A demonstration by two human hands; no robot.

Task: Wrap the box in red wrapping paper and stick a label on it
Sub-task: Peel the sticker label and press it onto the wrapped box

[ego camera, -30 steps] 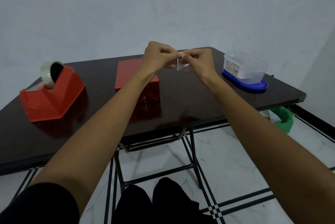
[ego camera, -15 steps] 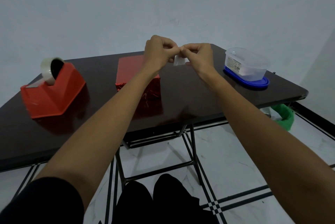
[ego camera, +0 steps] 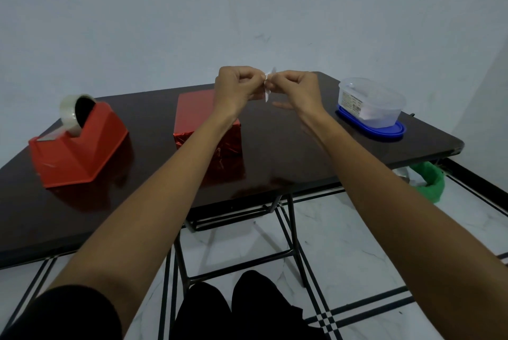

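A box wrapped in shiny red paper (ego camera: 193,114) lies on the dark table (ego camera: 302,147), partly hidden behind my left forearm. Above the table, to the right of the box, my left hand (ego camera: 236,86) and my right hand (ego camera: 298,89) meet fingertip to fingertip. Between them they pinch a small white label (ego camera: 268,84), which shows only as a thin white sliver. Both hands have their fingers curled.
A red tape dispenser (ego camera: 79,144) with a clear tape roll stands at the table's left. A clear plastic container (ego camera: 371,103) sits on a blue lid at the right. A green bin (ego camera: 430,180) stands on the tiled floor beyond the table's right edge.
Both hands have risen slightly with the label still pinched between them. The label shows less of its face now, turned more edge-on.
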